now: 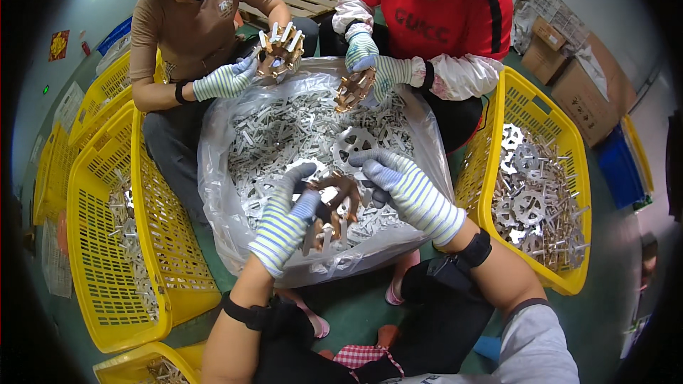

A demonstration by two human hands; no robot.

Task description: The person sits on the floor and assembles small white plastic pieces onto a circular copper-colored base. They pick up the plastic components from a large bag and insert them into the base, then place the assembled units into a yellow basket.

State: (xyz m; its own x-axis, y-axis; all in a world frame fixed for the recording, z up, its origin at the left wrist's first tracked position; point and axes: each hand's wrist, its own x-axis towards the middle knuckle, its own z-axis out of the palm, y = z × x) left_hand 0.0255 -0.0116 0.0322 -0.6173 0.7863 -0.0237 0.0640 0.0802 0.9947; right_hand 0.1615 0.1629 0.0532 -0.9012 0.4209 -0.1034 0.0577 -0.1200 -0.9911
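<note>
brown ring [346,188] above loose silver strips [274,128]
nearest, the gloved left hand [287,217] pinches the ring's left side; the right hand [409,183] curls its fingers just right of it, whether gripping anything i cannot tell. beyond, a silver disc [343,144] lies on the strips; farther, two co-workers [441,11] hold similar rings [353,90].

The person's gloved left grip [284,220] is holding a copper-coloured toothed ring [345,186], the gloved right grip [409,179] hovering near its two o'clock side. Silver strips [263,128] are filling a plastic bag [215,171] beneath. Co-workers at eleven [188,35] and one o'clock [445,21] are holding similar pieces [281,50]. Yellow crates [181,242] are standing at nine and three.
</note>
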